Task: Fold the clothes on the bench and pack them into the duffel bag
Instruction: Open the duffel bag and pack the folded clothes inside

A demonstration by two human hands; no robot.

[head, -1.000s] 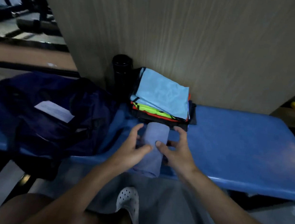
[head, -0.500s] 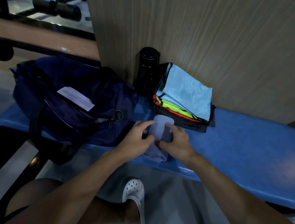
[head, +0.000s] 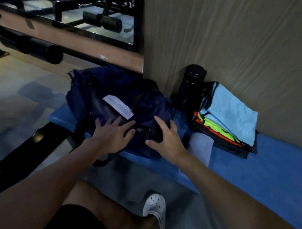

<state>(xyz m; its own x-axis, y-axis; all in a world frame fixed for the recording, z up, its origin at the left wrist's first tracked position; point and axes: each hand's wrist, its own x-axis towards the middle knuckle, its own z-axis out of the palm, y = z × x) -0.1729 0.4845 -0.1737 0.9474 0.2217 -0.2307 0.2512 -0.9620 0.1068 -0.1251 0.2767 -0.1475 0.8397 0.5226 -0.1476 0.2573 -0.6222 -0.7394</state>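
A dark navy duffel bag [head: 112,91] with a white label lies on the left end of the blue bench [head: 268,177]. Over the bag's near side, my left hand [head: 111,134] and my right hand [head: 166,139] are spread with straight fingers, holding nothing. Just right of my right hand lies a folded grey-lilac cloth [head: 201,147], on the bench by itself. Behind it, against the wall, sits a stack of folded clothes [head: 227,118] with a light blue piece on top and yellow-green, orange and black ones below.
A black flask [head: 192,87] stands between the bag and the stack, against the wooden wall panel [head: 224,38]. Gym equipment and a padded bar [head: 32,48] lie to the left. My foot in a white perforated clog [head: 155,208] is below the bench.
Both hands let go of the folded grey-lilac cloth and moved left onto the duffel bag. The view swung left with them.
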